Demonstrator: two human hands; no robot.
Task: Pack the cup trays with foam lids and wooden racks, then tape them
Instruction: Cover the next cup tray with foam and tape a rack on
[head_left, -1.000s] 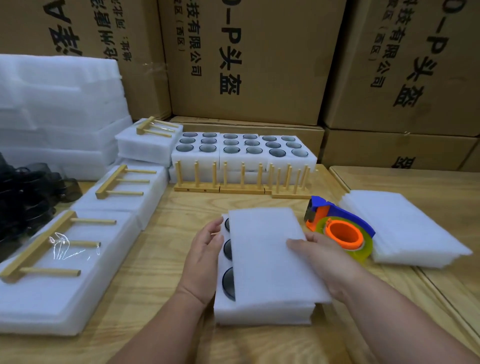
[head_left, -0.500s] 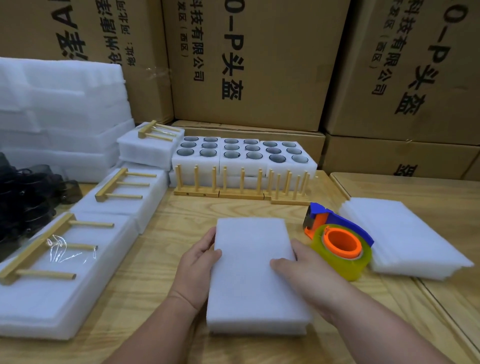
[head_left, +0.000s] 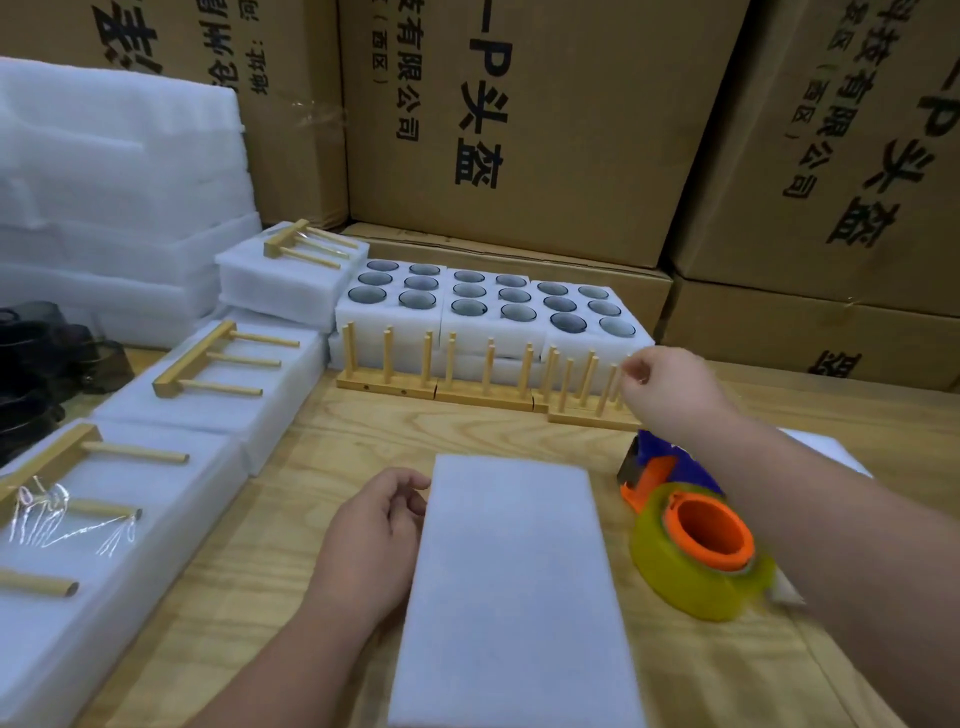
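Note:
A cup tray covered by a white foam lid (head_left: 514, 582) lies on the wooden table (head_left: 322, 447) right in front of me. My left hand (head_left: 374, 540) rests against the tray's left side with its fingers loosely bent. My right hand (head_left: 670, 384) is stretched out to the rightmost wooden rack (head_left: 587, 415) in a row of upright racks (head_left: 441, 389). Its curled fingertips are at the peg tops, with no peg visibly gripped. Behind the racks stand open cup trays (head_left: 493, 332) with glasses in their holes.
A yellow tape roll on an orange and blue dispenser (head_left: 696, 551) sits under my right forearm. Foam packs topped with racks (head_left: 218, 400) line the left side. Foam sheets (head_left: 104, 182) are stacked at the far left, dark cups (head_left: 31, 374) lie by them, and cardboard boxes (head_left: 519, 130) wall the back.
The lid was slid over the cups and now covers the tray fully. My right hand left the lid and reached forward to the rightmost rack. My left hand stayed at the tray's side.

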